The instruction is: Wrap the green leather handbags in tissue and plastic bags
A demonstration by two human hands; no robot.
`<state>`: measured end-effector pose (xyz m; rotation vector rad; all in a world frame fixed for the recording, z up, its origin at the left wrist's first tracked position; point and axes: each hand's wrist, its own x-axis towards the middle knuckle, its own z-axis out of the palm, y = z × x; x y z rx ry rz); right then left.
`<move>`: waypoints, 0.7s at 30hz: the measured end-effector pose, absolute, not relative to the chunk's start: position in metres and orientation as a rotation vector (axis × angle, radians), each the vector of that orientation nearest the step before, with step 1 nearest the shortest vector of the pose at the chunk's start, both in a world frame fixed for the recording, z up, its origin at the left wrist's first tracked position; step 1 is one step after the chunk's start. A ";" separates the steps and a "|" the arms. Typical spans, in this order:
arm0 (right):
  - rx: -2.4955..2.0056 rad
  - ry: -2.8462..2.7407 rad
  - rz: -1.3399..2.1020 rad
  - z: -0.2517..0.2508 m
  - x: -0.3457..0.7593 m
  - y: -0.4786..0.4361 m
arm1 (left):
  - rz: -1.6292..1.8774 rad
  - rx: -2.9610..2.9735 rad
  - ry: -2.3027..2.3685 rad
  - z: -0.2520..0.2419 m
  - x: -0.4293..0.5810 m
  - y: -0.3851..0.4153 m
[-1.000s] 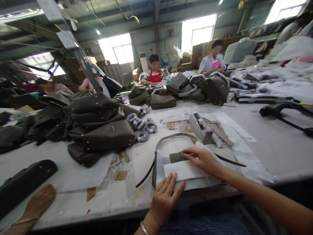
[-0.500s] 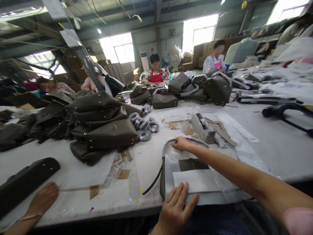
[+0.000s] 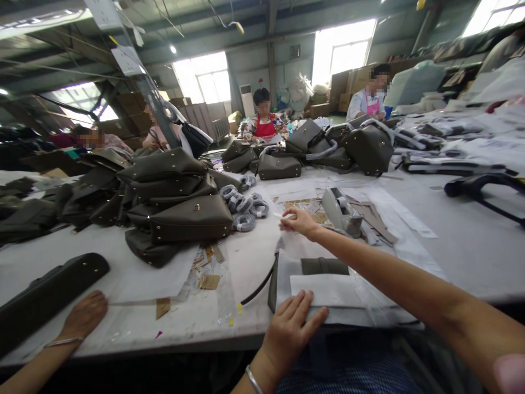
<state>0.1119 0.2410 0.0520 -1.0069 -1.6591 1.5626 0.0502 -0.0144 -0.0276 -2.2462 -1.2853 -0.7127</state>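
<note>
A dark olive handbag (image 3: pixel 326 266) lies at the table's front edge, partly covered by white sheets and clear plastic. My left hand (image 3: pixel 289 328) rests on its front with fingers stretched out, touching the white sheet (image 3: pixel 324 289). Beyond the bag, my right hand (image 3: pixel 301 223) is raised with the fingertips drawn together in a pinch. A pale bit shows at those fingertips, too small and blurred to name. A dark strap (image 3: pixel 260 284) sticks out from the bag's left side. The bag's handle is mostly hidden by my right arm.
At the left, a co-worker's hand (image 3: pixel 88 314) rests beside another dark bag (image 3: pixel 53 298). Stacked bags (image 3: pixel 192 219), wrapped strap coils (image 3: pixel 246 213) and brown tags (image 3: pixel 210 282) lie farther back. A tape dispenser (image 3: pixel 342 213) stands beyond my right forearm.
My right hand has moved up and away from inside the handle's arch. The wrapped handle no longer shows as a raised arch. My left hand stays on the bag.
</note>
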 end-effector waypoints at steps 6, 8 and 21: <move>-0.819 -1.599 1.514 0.084 0.113 0.237 | -0.740 -2.204 -1.325 -0.035 0.055 -0.002; -0.771 -1.627 1.499 0.093 0.121 0.225 | -0.728 -2.196 -1.346 -0.037 0.057 -0.002; -0.282 -2.227 1.074 0.031 0.232 0.086 | -0.859 -2.390 -1.557 -0.013 0.053 -0.003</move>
